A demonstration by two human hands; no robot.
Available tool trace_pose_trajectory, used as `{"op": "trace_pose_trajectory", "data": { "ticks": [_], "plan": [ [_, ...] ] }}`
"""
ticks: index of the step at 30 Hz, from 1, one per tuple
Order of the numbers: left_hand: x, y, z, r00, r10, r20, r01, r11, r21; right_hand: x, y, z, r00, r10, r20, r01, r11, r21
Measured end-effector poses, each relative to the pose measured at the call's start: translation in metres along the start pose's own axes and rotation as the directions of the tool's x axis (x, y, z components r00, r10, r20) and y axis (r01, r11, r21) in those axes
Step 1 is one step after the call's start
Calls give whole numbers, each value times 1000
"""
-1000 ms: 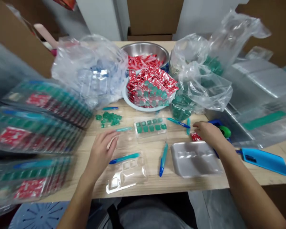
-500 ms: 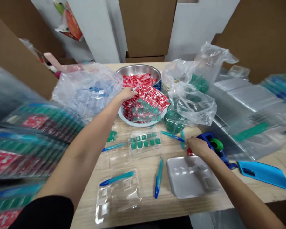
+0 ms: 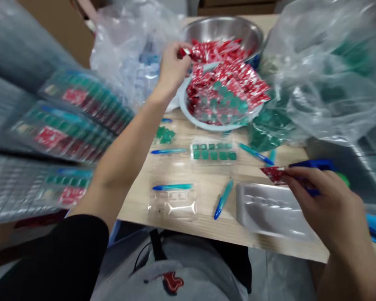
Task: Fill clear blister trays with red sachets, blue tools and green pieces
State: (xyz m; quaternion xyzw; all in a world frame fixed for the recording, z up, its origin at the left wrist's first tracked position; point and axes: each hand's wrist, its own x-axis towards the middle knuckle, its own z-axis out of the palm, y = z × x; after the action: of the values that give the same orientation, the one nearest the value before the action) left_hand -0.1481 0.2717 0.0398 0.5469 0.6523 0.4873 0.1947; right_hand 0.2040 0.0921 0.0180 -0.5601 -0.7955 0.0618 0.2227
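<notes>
The left hand (image 3: 174,65) is over the left rim of a round light-blue plastic bowl (image 3: 203,125), toward the far edge of the pale wood-grain table (image 3: 205,217). Its thumb and fingers are closed on a small red foil packet (image 3: 184,52). The bowl carries a heap of red-and-white printed packets (image 3: 232,79), with green cubes in clear wrap lying on the front of the heap. A round stainless-steel bowl (image 3: 253,35) holding slender red and pink pieces (image 3: 225,49) stands directly behind, nearer the table's far edge.

The right hand (image 3: 329,209) is toward the table's near right corner, fingertips narrowed in a pinch on the end of a flat red-and-white foil packet (image 3: 274,174). This packet is above the far edge of a shallow rectangular grey tray (image 3: 269,209); contact between them cannot be determined.

Mid-table lies a clear plastic tray (image 3: 214,151) with two rows of green cubes. Nearer the near edge, a blue-and-turquoise pen (image 3: 173,187) lies in a transparent blister tray (image 3: 181,209), and a similar pen (image 3: 223,200) lies slanted between that tray and the grey one.
</notes>
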Motion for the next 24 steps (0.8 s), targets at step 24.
{"op": "trace_pose_trajectory", "data": {
  "ticks": [24],
  "plan": [
    [-275, -97, -70, 921, 120, 370, -292, 841, 454, -80, -134, 132, 810, -568, 146, 487, 790, 371]
  ]
}}
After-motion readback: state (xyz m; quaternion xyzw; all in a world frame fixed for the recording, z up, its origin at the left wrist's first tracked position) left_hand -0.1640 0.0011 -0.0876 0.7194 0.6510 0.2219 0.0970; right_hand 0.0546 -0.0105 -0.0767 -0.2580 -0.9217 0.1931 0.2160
